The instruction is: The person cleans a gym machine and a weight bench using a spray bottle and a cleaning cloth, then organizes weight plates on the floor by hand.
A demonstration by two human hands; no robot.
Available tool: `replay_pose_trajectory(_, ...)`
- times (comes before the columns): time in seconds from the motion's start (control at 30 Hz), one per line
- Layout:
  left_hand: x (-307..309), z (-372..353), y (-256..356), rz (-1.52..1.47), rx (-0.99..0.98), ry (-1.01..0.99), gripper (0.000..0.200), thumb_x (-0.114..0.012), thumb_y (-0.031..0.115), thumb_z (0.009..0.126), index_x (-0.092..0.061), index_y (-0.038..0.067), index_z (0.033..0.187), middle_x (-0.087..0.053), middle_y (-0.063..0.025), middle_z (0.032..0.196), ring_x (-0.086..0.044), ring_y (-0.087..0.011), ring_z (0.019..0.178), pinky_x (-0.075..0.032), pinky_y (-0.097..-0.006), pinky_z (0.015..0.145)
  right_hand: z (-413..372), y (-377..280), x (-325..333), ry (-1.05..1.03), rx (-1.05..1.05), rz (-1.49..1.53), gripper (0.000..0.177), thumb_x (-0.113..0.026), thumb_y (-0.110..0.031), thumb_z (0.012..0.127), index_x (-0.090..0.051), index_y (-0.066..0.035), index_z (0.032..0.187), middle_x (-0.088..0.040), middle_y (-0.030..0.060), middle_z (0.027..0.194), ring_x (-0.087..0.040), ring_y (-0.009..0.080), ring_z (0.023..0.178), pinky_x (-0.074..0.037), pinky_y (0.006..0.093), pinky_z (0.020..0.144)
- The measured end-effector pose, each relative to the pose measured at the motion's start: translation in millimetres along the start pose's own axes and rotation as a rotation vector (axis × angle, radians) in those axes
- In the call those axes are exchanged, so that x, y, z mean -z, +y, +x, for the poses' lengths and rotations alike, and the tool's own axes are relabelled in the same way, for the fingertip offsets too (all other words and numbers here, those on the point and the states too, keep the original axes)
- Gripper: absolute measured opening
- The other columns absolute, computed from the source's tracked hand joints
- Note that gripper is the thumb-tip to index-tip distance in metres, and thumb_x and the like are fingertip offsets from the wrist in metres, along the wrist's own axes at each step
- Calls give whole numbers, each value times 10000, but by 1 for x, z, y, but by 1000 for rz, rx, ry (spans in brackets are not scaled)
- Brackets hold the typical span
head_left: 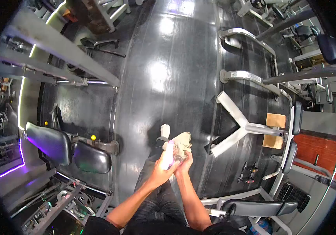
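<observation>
My two hands are close together in front of my legs. A narrow white and pink-purple object point(169, 154), washed out by glare, is in my left hand point(161, 172); it looks like a bottle, but I cannot be sure. My right hand point(184, 163) is closed on a crumpled beige cloth point(182, 143), which bulges forward past the fingers. The cloth and the pale object touch or overlap from this angle. Just beyond them a light-coloured shoe point(165, 130) shows on the floor below.
Black rubber floor point(156, 105) runs ahead. On the left stands a machine with black padded seats point(91, 157) and a grey steel frame. To the right are a Y-shaped metal frame point(242, 127), curved rails point(248, 76) and a padded bench point(254, 206) near my right side.
</observation>
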State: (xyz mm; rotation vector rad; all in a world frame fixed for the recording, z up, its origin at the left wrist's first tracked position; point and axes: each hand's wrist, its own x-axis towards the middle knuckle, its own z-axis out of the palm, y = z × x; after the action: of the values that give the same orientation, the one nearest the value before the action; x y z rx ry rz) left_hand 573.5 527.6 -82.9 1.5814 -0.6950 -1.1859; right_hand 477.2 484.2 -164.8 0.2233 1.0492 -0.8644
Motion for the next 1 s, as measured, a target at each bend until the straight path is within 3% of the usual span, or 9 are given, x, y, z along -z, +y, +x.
replay_pose_trajectory(0.07,-6,23,8,25,71,-67,348,-628,88,830,-553,-3,1157,-622,-116,1113,-575,-138,986,-476,-302,841,16,-20,-12,-34,-45,35,487,-460,-367,796,-501,-34,1149,-591,116,923,-570,261,770,-474,383,694)
replay_pose_trajectory(0.17,-18,72,9,97,108,-173,326,-667,134,806,-570,24,1097,-629,-90,1073,-583,-135,931,-477,-308,812,39,-48,-33,55,4,92,493,-448,-379,798,-500,-21,1133,-568,114,839,-539,247,683,-460,377,623)
replay_pose_trajectory(0.3,-40,149,0,98,59,-345,358,-713,209,765,-578,45,1053,-615,-54,974,-567,-143,907,-461,-306,802,94,-73,-25,269,149,-74,521,-454,-404,818,-486,-67,1213,-579,118,1123,-570,269,1008,-458,363,867)
replay_pose_trajectory(0.37,-49,183,-26,121,37,-354,359,-711,198,775,-575,35,1064,-606,-51,958,-561,-134,901,-461,-307,803,138,-81,-3,285,261,-35,460,-448,-281,873,-437,-65,1278,-520,120,1224,-515,256,1123,-421,373,941)
replay_pose_trajectory(0.43,-59,217,-59,105,312,-358,330,-696,171,798,-565,19,1060,-616,-70,1000,-563,-130,936,-461,-306,824,177,-96,10,100,526,-241,442,-430,-117,904,-370,-56,1338,-471,118,1288,-482,239,1163,-395,370,973)
replay_pose_trajectory(0.5,-72,251,-85,87,172,-295,341,-687,196,822,-570,7,1081,-639,-51,919,-586,-112,839,-485,-285,742,216,-112,21,148,558,-320,454,-421,-73,910,-339,-48,1356,-475,125,1283,-478,237,1166,-387,360,977)
replay_pose_trajectory(0.73,-119,374,-212,234,77,110,403,-692,183,806,-554,-15,1128,-653,-137,991,-629,-201,913,-490,-329,798,376,-157,58,395,467,-563,532,-564,-91,867,-334,1,1337,-481,149,1270,-486,222,1138,-387,325,958)
replay_pose_trajectory(0.93,-137,472,-292,411,122,125,377,-718,205,777,-588,15,1075,-647,-147,926,-639,-266,861,-485,-363,743,507,-166,74,353,307,-752,450,-618,-124,828,-450,10,1223,-615,111,1064,-582,192,949,-433,288,840)
replay_pose_trajectory(1.0,-142,497,-319,442,70,103,366,-710,217,791,-588,36,1085,-627,-97,853,-604,-204,791,-478,-336,716,536,-167,78,291,396,-935,415,-594,-124,852,-449,-4,1222,-618,111,1058,-593,191,937,-449,297,826)
